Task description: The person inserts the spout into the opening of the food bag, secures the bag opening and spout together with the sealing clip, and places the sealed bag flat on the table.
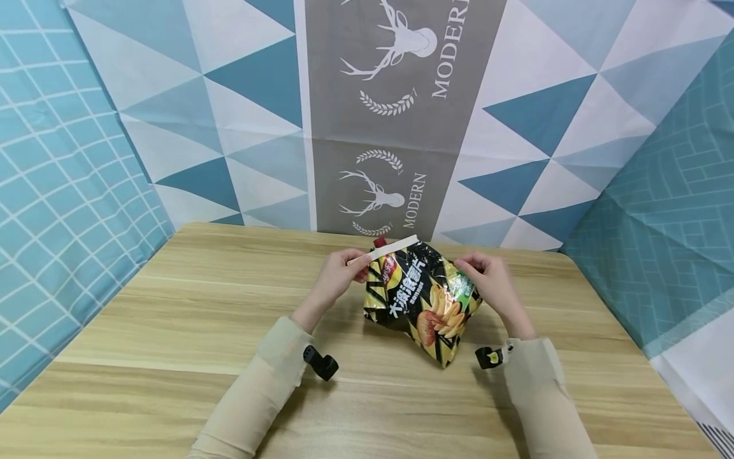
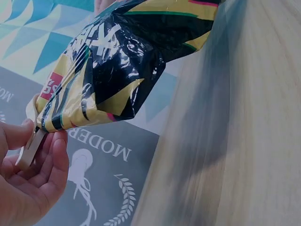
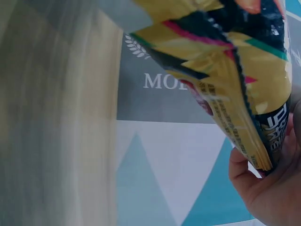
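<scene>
A black and gold potato chip bag (image 1: 410, 287) is held tilted above the table, with a long white bag clip (image 1: 395, 246) lying along its top edge. My left hand (image 1: 341, 274) pinches the clip's left end at the bag's corner. In the left wrist view, the thumb and fingers of my left hand (image 2: 40, 174) are round the cream-white clip (image 2: 29, 149), beside the crinkled bag (image 2: 117, 66). At the opposite side, my right hand (image 1: 490, 279) grips the bag's corner. The right wrist view has my right hand (image 3: 270, 188) holding the narrow folded corner of the bag (image 3: 258, 75).
The wooden table (image 1: 189, 331) spreads around both arms. Behind it stands a patterned cloth backdrop (image 1: 258, 115), with blue cloth sides at left (image 1: 63, 178) and right (image 1: 671, 185). A black strap end (image 1: 321, 363) sticks out from the left sleeve, another (image 1: 489, 358) from the right.
</scene>
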The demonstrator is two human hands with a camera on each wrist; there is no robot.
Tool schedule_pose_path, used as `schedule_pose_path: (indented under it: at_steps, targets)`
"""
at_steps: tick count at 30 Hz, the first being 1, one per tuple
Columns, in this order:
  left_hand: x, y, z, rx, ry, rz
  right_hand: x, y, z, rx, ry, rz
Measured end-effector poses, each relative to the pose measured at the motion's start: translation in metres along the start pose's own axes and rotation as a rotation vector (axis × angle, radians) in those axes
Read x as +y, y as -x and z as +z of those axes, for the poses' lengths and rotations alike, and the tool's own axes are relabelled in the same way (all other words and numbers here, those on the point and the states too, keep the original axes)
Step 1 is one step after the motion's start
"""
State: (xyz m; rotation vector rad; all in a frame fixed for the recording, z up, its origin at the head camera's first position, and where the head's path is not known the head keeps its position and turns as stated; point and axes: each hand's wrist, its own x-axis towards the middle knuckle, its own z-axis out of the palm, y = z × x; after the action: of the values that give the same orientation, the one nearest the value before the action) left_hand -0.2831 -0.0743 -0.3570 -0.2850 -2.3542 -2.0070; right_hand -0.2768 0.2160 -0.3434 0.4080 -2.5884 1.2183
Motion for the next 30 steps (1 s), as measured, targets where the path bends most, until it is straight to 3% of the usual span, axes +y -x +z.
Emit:
schedule_pose_path:
  at_steps: [9, 17, 22, 30]
  targets:
    - [-0.007, -0.004, -0.007, 0.028, -0.008, -0.078, 0.005, 0.003, 0.015, -0.015, -0.055, 0.047]
    - [-0.024, -0.007, -0.012, -0.088, -0.021, -0.147, 0.014, 0.004, 0.018, -0.155, -0.051, 0.075]
    - [-0.035, -0.01, -0.015, -0.173, -0.032, -0.149, 0.021, 0.003, 0.017, -0.23, -0.095, 0.071]
    - [-0.037, -0.012, -0.021, -0.17, -0.055, -0.153, 0.026, 0.004, 0.018, -0.242, -0.13, 0.103]
